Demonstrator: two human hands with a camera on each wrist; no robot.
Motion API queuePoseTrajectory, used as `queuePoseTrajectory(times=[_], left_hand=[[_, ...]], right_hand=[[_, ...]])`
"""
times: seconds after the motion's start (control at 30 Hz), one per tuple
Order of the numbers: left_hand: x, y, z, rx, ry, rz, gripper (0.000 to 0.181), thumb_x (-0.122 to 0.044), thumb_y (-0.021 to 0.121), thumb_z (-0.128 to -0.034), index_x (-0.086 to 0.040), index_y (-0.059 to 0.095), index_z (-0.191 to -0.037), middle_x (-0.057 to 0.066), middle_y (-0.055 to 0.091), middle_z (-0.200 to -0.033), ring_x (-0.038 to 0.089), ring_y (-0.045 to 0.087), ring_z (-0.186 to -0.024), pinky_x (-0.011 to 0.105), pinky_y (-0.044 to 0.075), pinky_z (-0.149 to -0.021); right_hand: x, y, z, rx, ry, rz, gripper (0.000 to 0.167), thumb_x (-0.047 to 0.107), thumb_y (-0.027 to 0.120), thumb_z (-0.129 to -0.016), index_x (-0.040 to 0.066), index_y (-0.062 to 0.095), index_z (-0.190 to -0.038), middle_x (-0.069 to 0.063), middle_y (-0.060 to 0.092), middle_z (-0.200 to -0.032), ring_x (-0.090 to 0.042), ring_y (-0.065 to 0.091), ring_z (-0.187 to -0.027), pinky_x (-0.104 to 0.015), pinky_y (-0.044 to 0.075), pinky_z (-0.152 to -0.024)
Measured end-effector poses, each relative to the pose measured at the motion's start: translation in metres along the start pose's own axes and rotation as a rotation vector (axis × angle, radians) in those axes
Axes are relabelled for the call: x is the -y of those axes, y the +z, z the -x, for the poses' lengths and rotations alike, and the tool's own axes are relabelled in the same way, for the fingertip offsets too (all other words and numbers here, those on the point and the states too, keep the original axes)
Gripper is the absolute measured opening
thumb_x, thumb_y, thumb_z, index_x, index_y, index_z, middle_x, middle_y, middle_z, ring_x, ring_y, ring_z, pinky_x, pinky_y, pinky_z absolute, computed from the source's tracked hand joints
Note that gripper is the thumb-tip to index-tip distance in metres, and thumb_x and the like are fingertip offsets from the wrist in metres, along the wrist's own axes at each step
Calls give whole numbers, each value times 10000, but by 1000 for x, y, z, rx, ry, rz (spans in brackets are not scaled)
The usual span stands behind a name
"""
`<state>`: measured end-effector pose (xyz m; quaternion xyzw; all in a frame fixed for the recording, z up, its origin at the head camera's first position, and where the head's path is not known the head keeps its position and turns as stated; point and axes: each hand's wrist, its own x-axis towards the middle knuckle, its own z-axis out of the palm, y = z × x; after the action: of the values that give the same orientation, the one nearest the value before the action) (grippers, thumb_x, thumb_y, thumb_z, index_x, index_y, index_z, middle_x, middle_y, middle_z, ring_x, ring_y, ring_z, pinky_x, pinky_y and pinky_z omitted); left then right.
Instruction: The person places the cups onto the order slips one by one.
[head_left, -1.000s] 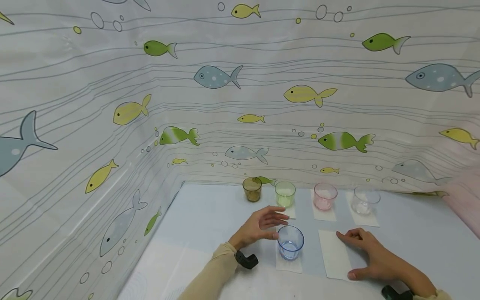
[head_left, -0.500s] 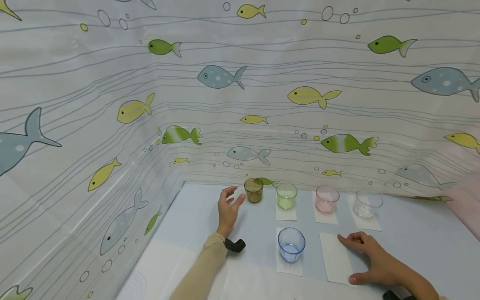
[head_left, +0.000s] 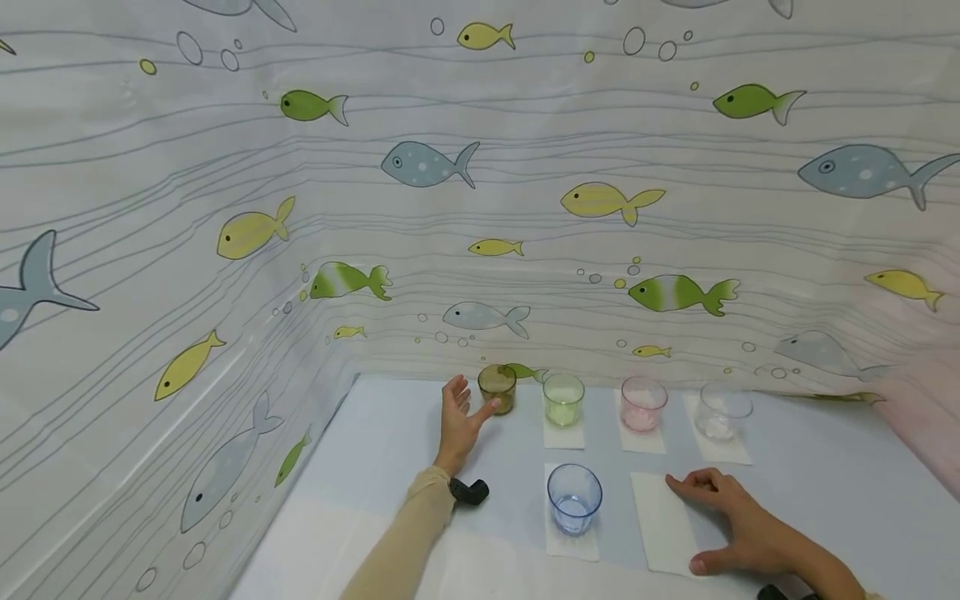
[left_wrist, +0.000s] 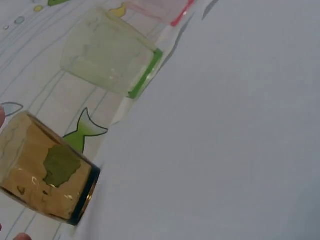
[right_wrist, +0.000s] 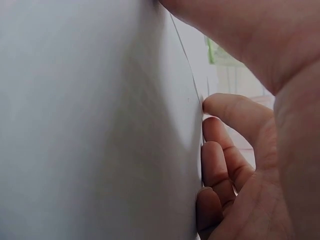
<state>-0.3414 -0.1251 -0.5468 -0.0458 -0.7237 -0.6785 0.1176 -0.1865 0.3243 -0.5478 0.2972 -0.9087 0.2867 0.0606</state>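
Note:
A brown glass (head_left: 497, 392) stands upright at the back left. My left hand (head_left: 457, 429) is at its left side, thumb before it and fingers spread. In the left wrist view, only fingertips (left_wrist: 22, 236) show at the left edge near the brown glass (left_wrist: 50, 172); contact is unclear. A blue glass (head_left: 574, 502) stands on a white paper strip (head_left: 572, 546) in front. My right hand (head_left: 738, 525) rests at the right edge of another white paper strip (head_left: 662, 525), thumb and index finger apart, fingertips on the table.
Along the back stand a green glass (head_left: 563, 402), a pink glass (head_left: 642, 406) and a clear glass (head_left: 722, 412), each on a paper strip. Behind them rises a fish-patterned curtain (head_left: 420, 242), which also runs along the left of the pale table (head_left: 375, 467).
My left hand has left the blue glass, moved back and left to the brown glass, and come closer to it. The right hand stays by the paper strip. The head view has shifted slightly.

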Motion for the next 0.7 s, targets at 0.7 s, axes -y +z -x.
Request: queuePoseTrajectory(times=[0.7], left_hand=[[10, 33, -29, 47, 21, 22, 684, -129, 897, -860, 1, 569, -1446, 235, 659, -1361, 400, 629, -1256, 360, 546, -1060]], right_hand=[[2, -1, -1, 32, 57, -8, 1002, 470, 966, -709, 211, 533, -1575, 100, 478, -1331, 41, 332, -1200, -260, 445, -911]])
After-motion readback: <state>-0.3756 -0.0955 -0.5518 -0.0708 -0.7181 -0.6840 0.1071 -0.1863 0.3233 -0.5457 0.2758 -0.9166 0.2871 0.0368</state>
